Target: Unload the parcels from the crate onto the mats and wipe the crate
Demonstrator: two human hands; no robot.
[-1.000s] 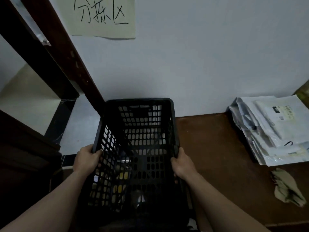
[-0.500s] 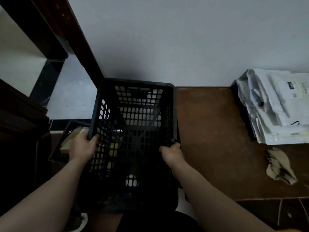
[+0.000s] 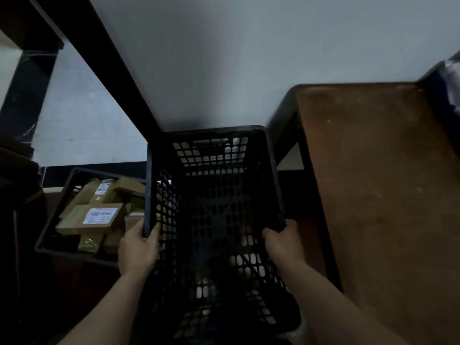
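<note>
- One wide-angle view from the person's head, facing forward and steeply down toward the far wall (image 3: 249,58).
- Close range: black crate (image 3: 211,131) fills the centre, table (image 3: 378,195) right, box-filled crate (image 3: 74,257) left.

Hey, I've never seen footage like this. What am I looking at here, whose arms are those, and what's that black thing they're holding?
There is no machine here. A person wears a camera on the head, so you look forward and down along their own bare arms. The left hand and right hand each grip a side rim of a black perforated crate, just left of a brown table that stands by a white wall. The picture is dark, but no parcels show inside that crate. At lower left, a second crate holds cardboard parcels with white labels.
</note>
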